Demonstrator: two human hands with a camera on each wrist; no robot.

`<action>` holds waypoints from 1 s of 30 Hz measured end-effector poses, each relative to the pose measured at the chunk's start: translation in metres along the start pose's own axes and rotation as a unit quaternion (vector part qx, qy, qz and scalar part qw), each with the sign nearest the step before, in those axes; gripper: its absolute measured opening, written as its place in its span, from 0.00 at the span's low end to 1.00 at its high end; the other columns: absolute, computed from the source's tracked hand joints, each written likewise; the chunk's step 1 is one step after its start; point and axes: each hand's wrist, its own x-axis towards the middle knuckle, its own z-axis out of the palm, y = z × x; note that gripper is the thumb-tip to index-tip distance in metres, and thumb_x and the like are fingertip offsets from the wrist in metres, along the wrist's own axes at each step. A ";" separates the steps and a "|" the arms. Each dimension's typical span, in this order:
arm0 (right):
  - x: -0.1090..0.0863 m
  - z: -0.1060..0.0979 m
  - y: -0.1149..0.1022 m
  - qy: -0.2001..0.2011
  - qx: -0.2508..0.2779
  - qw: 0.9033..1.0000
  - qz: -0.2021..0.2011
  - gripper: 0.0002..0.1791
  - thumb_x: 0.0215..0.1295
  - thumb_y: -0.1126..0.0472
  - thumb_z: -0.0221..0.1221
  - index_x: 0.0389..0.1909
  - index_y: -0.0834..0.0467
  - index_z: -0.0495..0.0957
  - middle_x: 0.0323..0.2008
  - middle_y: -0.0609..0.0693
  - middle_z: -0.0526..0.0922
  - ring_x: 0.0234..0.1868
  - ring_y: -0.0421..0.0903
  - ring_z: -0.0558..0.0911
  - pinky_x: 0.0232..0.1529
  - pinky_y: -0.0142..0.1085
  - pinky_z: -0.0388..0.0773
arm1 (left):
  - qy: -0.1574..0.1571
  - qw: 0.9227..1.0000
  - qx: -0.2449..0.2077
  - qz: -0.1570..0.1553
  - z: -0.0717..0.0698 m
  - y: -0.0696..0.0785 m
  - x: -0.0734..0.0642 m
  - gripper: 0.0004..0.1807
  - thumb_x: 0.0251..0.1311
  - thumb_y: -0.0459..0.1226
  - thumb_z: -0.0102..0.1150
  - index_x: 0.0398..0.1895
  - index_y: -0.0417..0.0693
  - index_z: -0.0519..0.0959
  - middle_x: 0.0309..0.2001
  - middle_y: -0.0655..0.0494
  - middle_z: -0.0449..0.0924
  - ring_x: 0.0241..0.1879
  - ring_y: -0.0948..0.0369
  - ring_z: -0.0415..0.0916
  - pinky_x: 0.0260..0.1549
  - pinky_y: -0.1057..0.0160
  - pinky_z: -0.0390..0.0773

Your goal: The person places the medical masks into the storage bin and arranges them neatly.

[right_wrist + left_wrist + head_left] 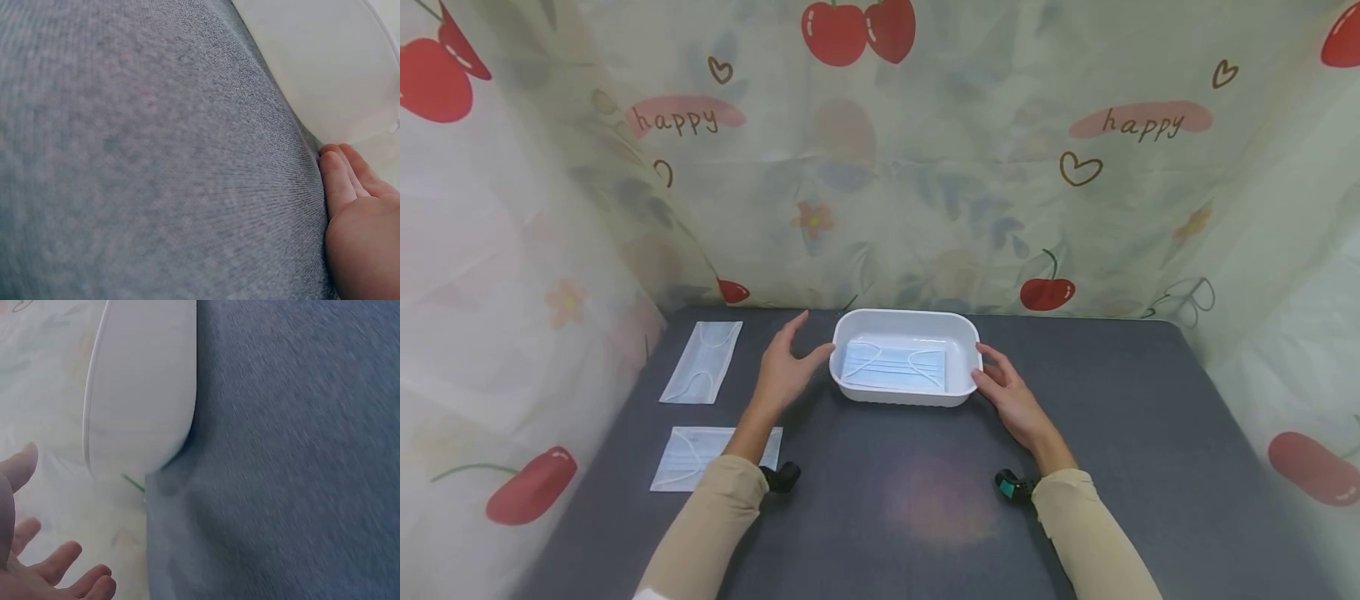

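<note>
A white plastic tray (906,398) stands near the back of the dark table, with a light-blue face mask (893,368) lying flat inside, its ear loops on top. My left hand (784,371) is at the tray's left end, thumb and fingers spread. In the left wrist view, a gap shows between its fingers (59,562) and the tray wall (140,381). At the opposite end, my right hand (1011,400) touches the tray with relaxed fingers. The right wrist view shows these fingers (340,178) beside the tray's lower side (325,69).
Two more face masks lie at the table's left: one mask (702,362) farther back, another mask (685,458) nearer and partly behind my left forearm. A patterned cloth curtain (925,233) hangs along the back and both sides of the dark tabletop (880,500).
</note>
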 end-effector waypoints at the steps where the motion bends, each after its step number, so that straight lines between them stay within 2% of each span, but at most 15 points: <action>1: 0.000 0.000 0.000 0.001 0.000 1.000 -0.001 0.35 0.78 0.49 0.54 0.80 0.39 0.52 0.78 0.60 0.59 0.78 0.58 0.60 0.82 0.58 0.48 | 0.001 1.000 0.001 -0.001 -0.002 -0.002 -0.001 0.44 0.62 0.58 0.67 0.79 0.64 0.59 0.79 0.51 0.60 0.79 0.49 0.56 0.76 0.41 0.60; 5: 0.000 -0.001 0.000 0.001 -0.003 1.000 -0.003 0.35 0.78 0.48 0.54 0.80 0.39 0.51 0.79 0.59 0.59 0.79 0.58 0.60 0.82 0.59 0.48 | 0.008 1.000 0.004 -0.008 -0.010 -0.012 -0.004 0.45 0.62 0.59 0.66 0.79 0.65 0.59 0.79 0.50 0.60 0.80 0.48 0.55 0.76 0.39 0.60; 12: 0.000 -0.002 0.000 0.000 -0.004 1.000 -0.001 0.36 0.77 0.47 0.55 0.80 0.39 0.51 0.79 0.59 0.58 0.79 0.58 0.60 0.82 0.59 0.48 | 0.052 0.999 -0.009 -0.004 -0.023 -0.025 -0.008 0.43 0.61 0.56 0.68 0.78 0.62 0.62 0.77 0.51 0.64 0.78 0.49 0.59 0.75 0.41 0.62; 19: -0.001 -0.001 0.000 0.001 -0.006 1.000 0.001 0.35 0.78 0.47 0.54 0.80 0.39 0.51 0.79 0.59 0.57 0.79 0.58 0.59 0.82 0.59 0.48 | 0.081 0.997 -0.013 -0.015 -0.040 -0.037 -0.009 0.43 0.63 0.53 0.68 0.79 0.59 0.62 0.77 0.48 0.64 0.79 0.48 0.58 0.76 0.42 0.60; 27: 0.000 -0.001 0.001 0.000 -0.005 1.000 0.002 0.37 0.77 0.45 0.55 0.80 0.38 0.51 0.80 0.59 0.56 0.80 0.57 0.58 0.82 0.58 0.48 | 0.135 0.990 -0.011 -0.027 -0.064 -0.050 -0.015 0.41 0.63 0.48 0.69 0.78 0.55 0.64 0.76 0.45 0.67 0.77 0.43 0.60 0.76 0.41 0.60; 30: 0.000 -0.001 0.001 -0.001 -0.006 1.000 0.003 0.36 0.77 0.45 0.55 0.80 0.38 0.51 0.80 0.59 0.56 0.80 0.57 0.58 0.82 0.59 0.47 | 0.145 0.989 -0.003 -0.033 -0.072 -0.055 -0.018 0.41 0.64 0.47 0.69 0.78 0.53 0.64 0.75 0.43 0.67 0.75 0.41 0.61 0.75 0.40 0.61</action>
